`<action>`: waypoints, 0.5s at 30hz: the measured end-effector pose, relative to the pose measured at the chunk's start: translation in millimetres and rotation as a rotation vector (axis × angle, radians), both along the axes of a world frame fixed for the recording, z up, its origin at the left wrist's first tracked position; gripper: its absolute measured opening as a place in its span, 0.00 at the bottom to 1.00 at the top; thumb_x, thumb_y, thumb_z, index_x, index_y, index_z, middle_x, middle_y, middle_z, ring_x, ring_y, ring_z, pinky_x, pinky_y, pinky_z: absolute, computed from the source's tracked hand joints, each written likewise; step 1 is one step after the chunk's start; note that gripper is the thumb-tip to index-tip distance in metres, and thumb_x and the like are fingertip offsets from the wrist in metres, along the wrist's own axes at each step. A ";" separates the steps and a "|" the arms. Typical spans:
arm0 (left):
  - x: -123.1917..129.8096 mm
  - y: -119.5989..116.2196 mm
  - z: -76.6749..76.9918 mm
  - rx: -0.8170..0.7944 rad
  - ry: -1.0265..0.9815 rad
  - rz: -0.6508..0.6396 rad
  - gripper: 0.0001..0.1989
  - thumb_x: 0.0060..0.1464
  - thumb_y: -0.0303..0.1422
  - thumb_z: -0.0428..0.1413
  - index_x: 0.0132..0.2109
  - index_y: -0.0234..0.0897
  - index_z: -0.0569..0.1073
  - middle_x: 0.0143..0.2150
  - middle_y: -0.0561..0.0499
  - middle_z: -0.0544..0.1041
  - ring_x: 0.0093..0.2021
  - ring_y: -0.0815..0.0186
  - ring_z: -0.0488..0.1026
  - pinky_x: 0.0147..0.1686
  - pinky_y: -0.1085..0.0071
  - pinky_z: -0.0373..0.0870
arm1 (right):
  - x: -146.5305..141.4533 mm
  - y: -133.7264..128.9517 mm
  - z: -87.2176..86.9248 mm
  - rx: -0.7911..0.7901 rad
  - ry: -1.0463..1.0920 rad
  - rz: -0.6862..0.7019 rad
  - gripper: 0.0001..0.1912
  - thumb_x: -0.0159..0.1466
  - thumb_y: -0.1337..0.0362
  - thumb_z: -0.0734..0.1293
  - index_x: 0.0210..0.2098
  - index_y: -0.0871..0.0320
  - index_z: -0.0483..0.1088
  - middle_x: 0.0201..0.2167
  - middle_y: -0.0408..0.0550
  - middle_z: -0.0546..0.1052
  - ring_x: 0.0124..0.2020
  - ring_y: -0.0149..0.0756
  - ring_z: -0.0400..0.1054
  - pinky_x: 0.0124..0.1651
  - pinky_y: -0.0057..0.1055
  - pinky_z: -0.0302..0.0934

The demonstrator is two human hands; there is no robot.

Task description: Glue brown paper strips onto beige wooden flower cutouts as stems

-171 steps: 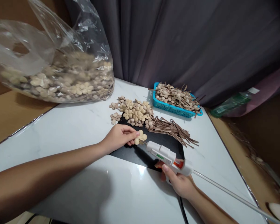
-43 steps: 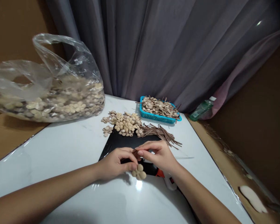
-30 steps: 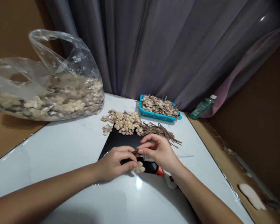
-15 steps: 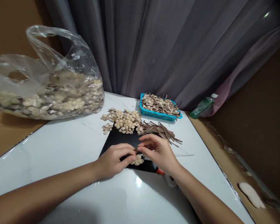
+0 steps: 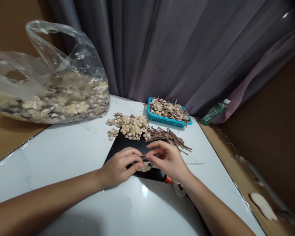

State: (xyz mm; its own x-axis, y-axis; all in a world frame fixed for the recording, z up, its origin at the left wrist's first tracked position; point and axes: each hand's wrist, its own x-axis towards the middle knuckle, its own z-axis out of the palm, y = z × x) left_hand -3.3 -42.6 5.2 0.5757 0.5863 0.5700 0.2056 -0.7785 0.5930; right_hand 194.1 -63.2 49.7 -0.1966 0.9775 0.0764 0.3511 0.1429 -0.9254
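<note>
My left hand is closed, its fingers on one end of a short, thin brown strip. The other end sits in a pinch between the thumb and fingertips of my right hand. Just below the strip is a cream flower, close to my left thumb and partly covered; I cannot tell whether the thumb touches it. Under my right wrist lies a white and orange glue gun, mostly hidden. Both hands are over a black mat.
Beyond the hands lie a heap of cream and grey flowers and a bundle of brown strips. Behind them stands a blue basket full of flowers with strips. A clear bag of flowers is at left, a green bottle at right.
More of the brown strip shows between my fingertips, and it lies more level. My hands stay in nearly the same place; the view has shifted slightly.
</note>
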 end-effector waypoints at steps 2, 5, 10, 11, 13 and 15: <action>0.2 0.1 0.3 -0.014 -0.007 0.007 0.05 0.56 0.25 0.53 0.37 0.34 0.74 0.40 0.47 0.73 0.41 0.67 0.71 0.44 0.73 0.68 | 1.2 2.7 -0.3 -0.046 0.068 -0.009 0.11 0.55 0.65 0.69 0.39 0.56 0.70 0.27 0.42 0.78 0.25 0.29 0.70 0.28 0.25 0.66; -0.1 0.3 0.6 -0.030 -0.030 0.037 0.05 0.56 0.25 0.53 0.38 0.34 0.74 0.41 0.46 0.73 0.42 0.67 0.72 0.43 0.74 0.69 | 4.8 8.4 -0.2 -0.157 0.219 -0.034 0.12 0.53 0.65 0.71 0.37 0.57 0.69 0.23 0.40 0.75 0.21 0.26 0.67 0.23 0.24 0.66; -0.8 1.7 -0.3 -0.025 -0.071 0.062 0.06 0.55 0.25 0.55 0.37 0.35 0.77 0.45 0.45 0.73 0.45 0.65 0.73 0.47 0.73 0.70 | 13.2 17.3 -1.1 -0.244 0.400 -0.120 0.15 0.48 0.66 0.73 0.35 0.59 0.69 0.22 0.40 0.75 0.22 0.28 0.68 0.19 0.20 0.65; -0.8 2.0 -0.6 -0.025 -0.083 0.064 0.06 0.55 0.25 0.55 0.37 0.35 0.77 0.46 0.45 0.73 0.44 0.65 0.74 0.46 0.73 0.70 | 14.5 18.3 -1.7 -0.255 0.420 -0.131 0.16 0.48 0.67 0.74 0.35 0.59 0.69 0.22 0.40 0.75 0.23 0.28 0.68 0.19 0.20 0.65; -0.6 2.3 -0.9 -0.023 -0.106 0.065 0.06 0.55 0.26 0.56 0.36 0.34 0.78 0.48 0.44 0.73 0.42 0.67 0.75 0.45 0.73 0.71 | 16.3 19.5 -2.8 -0.280 0.451 -0.143 0.16 0.48 0.66 0.74 0.35 0.59 0.69 0.22 0.41 0.75 0.23 0.28 0.68 0.18 0.20 0.65; -0.1 2.4 -1.1 -0.018 -0.119 0.063 0.06 0.55 0.26 0.56 0.36 0.34 0.78 0.49 0.43 0.73 0.40 0.67 0.76 0.45 0.73 0.72 | 17.0 20.0 -3.6 -0.303 0.473 -0.154 0.17 0.47 0.66 0.75 0.35 0.59 0.69 0.22 0.40 0.75 0.23 0.28 0.69 0.18 0.20 0.66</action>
